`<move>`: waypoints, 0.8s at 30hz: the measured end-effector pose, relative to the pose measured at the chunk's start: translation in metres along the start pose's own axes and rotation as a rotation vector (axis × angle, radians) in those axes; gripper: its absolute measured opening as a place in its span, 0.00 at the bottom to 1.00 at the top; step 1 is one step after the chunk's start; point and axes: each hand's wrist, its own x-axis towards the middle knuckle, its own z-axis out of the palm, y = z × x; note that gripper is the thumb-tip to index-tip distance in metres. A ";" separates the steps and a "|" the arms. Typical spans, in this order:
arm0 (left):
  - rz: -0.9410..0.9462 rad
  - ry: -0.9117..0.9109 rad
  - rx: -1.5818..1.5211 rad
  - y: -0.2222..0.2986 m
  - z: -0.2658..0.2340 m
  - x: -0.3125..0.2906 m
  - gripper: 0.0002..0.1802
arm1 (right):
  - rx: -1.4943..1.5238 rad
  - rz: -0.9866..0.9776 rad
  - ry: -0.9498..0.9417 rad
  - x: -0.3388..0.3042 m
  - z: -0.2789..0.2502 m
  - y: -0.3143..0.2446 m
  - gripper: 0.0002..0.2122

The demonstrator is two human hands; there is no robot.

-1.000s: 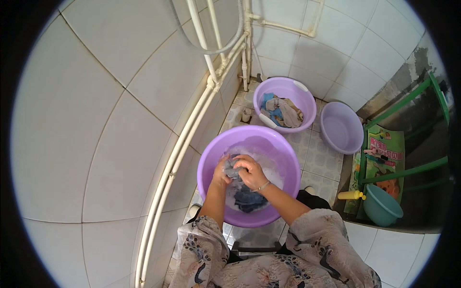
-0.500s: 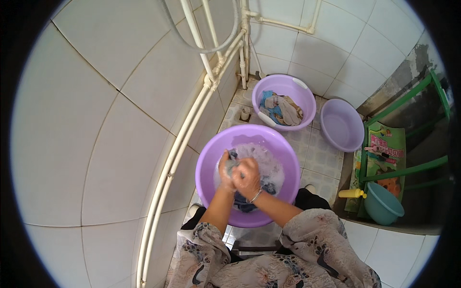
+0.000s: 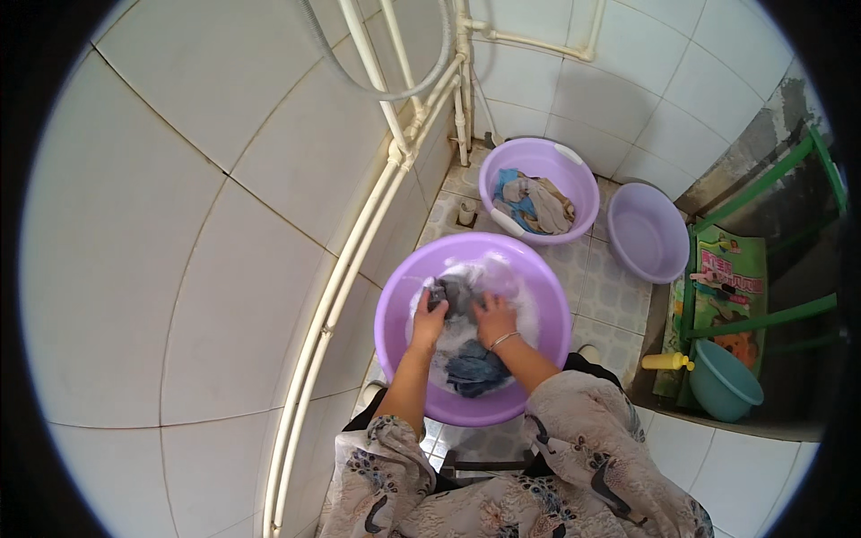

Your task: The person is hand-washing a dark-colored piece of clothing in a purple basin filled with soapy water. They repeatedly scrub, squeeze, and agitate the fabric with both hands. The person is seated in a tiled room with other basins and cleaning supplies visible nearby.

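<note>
A large purple basin (image 3: pixel 387 350) stands in front of me, holding sudsy water. In it, a dark grey wet cloth (image 3: pixel 456 294) spreads between my hands. My left hand (image 3: pixel 428 323) grips the cloth's left edge, thumb on top and fingers partly hidden. With fingers spread, my right hand (image 3: pixel 497 321) lies against the cloth's right side and the foam; a bracelet (image 3: pixel 504 339) circles that wrist. Closer to me, a dark blue bunched garment (image 3: pixel 477 369) rests in the suds.
Beyond stands a purple basin with white handles (image 3: pixel 587 215) holding clothes (image 3: pixel 538 203). A lilac basin (image 3: pixel 647 235) is to its right. Far right are a green metal frame (image 3: pixel 762 316), a yellow bottle (image 3: pixel 664 361) and a teal basin (image 3: pixel 728 381). Pale pipes (image 3: pixel 352 269) run along the left wall.
My hands have moved apart and down from a closed rubbing position over the basin. The grey cloth, bunched between them before, is now spread out in the suds.
</note>
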 end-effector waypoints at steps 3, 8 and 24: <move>-0.044 0.045 0.084 -0.031 -0.012 0.013 0.33 | 0.092 -0.230 -0.070 0.006 -0.014 0.009 0.20; -0.406 0.003 -0.299 0.027 -0.004 -0.010 0.29 | 0.878 0.146 -0.141 0.024 -0.030 0.034 0.17; -0.201 0.026 -0.813 0.060 0.051 -0.047 0.20 | 1.054 0.002 0.543 -0.002 -0.060 -0.024 0.10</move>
